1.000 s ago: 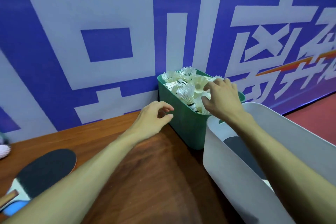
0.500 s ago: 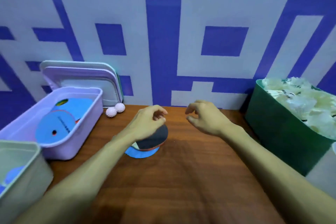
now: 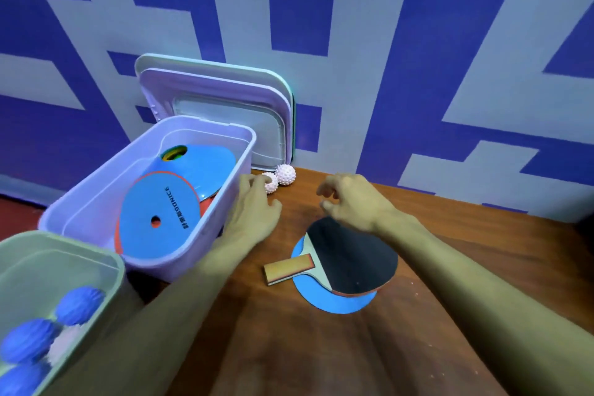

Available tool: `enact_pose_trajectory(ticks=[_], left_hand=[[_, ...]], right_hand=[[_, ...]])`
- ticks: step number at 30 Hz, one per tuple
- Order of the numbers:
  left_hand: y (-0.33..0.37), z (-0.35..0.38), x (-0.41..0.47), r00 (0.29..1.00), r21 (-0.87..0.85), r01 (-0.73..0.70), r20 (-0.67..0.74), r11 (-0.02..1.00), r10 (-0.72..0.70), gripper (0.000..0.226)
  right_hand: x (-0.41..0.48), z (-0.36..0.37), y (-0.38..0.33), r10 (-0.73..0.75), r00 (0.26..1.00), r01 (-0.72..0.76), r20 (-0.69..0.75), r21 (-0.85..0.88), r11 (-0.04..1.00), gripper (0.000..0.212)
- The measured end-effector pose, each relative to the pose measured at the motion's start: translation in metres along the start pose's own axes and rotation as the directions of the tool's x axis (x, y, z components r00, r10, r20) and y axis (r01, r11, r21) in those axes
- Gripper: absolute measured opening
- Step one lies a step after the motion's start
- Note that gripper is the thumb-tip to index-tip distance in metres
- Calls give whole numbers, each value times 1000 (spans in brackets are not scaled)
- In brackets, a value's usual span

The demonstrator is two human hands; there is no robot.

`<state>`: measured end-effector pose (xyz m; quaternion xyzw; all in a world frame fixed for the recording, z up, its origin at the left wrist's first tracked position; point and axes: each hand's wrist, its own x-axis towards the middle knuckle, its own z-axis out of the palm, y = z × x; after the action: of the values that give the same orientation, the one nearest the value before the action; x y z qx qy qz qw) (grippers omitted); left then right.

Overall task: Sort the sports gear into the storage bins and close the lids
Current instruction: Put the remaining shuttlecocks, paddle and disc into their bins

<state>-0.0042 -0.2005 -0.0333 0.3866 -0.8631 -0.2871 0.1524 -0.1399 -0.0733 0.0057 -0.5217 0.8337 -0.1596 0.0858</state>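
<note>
Reaching our left hand (image 3: 254, 212) to the nearer white ball (image 3: 271, 183), we have fingertips at it, though whether they pinch it yet we cannot tell. Our right hand (image 3: 350, 199) hovers loosely curled and empty over the paddle (image 3: 353, 254). A clumsy nudge could roll it, or the far ball (image 3: 286, 174), toward the lids (image 3: 225, 100). The purple bin (image 3: 231, 190) crowds the left, and bare table (image 3: 321, 357) lies nearer us.

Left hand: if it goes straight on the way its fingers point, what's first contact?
Most likely the nearer white spiky ball, just off the left hand's fingertips. They may be touching; depth is unclear. The second spiky ball sits just beyond.
</note>
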Motion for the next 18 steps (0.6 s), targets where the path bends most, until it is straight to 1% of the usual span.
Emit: enact_pose_trajectory(ticks=[3, 5, 7, 9, 12, 14, 18], left_hand=[[-7, 20, 25, 998, 142, 3, -60, 990, 6, 43], [-12, 33, 42, 995, 284, -28, -85, 959, 54, 43], [-19, 45, 57, 991, 367, -44, -101, 929, 87, 45], [-25, 52, 69, 988, 388, -48, -115, 920, 100, 42], [-33, 60, 80, 981, 394, -68, -142, 917, 134, 35], [-37, 63, 83, 976, 366, -81, -157, 927, 148, 36], [-39, 62, 78, 976, 279, -106, -155, 955, 153, 37]], right_hand=[[37, 23, 8, -19, 999, 18, 29, 22, 1000, 31], [60, 41, 14, -25, 999, 24, 29, 25, 999, 35], [81, 57, 18, -29, 999, 28, 21, 36, 999, 42], [99, 70, 21, -41, 999, 41, 9, 63, 997, 47], [120, 85, 23, -82, 995, 86, -51, 99, 991, 42], [127, 89, 25, -99, 989, 110, -106, 109, 988, 36], [127, 91, 23, -63, 982, 87, -181, 129, 988, 31]])
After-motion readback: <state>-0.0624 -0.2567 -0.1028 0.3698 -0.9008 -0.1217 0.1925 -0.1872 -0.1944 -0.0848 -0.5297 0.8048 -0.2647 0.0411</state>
